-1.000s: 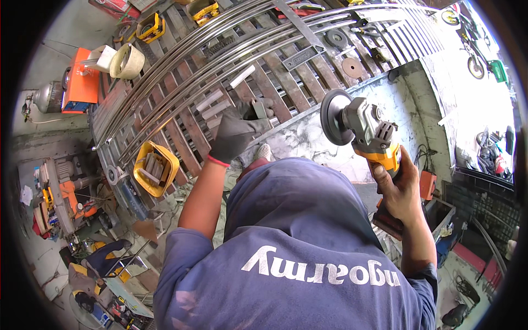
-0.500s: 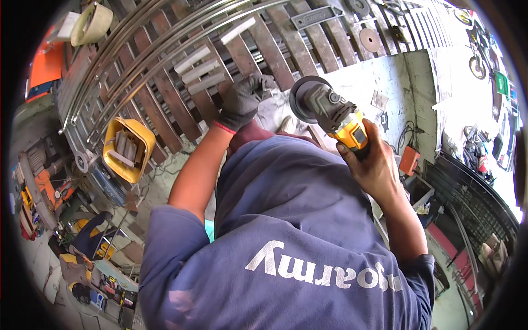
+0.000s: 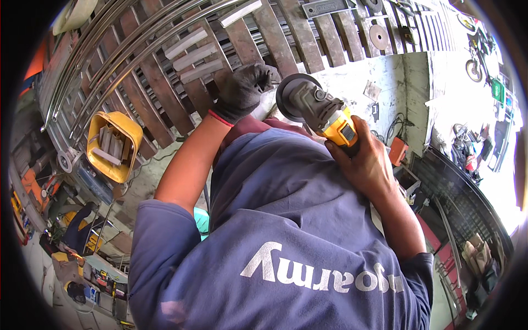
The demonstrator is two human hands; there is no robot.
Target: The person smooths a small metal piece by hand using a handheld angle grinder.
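My right hand [image 3: 366, 159] is bare and wrapped round the body of a yellow and grey angle grinder [image 3: 322, 113]. The grinder's dark round disc [image 3: 284, 99] faces left, close beside my left hand. A dark grey work glove with a red cuff covers my left hand [image 3: 245, 92], held at the edge of the slatted metal bench [image 3: 302, 38]. Its fingers are curled together; what they pinch, if anything, is too small to make out. Several short grey flat bars [image 3: 195, 56] lie on the slats just beyond that glove.
Long thin metal rods [image 3: 113, 71] run along the bench's left side. A cut-open yellow container [image 3: 135, 127] holds short metal pieces at the left. A loose round disc [image 3: 379, 36] and a grey metal plate [image 3: 328, 7] lie on the bench's far right part. An orange box [image 3: 398, 151] stands at right.
The grinder has come slightly left, and its disc is nearer my gloved left hand. The whole view has shifted a little. Both hands keep their grip shape.
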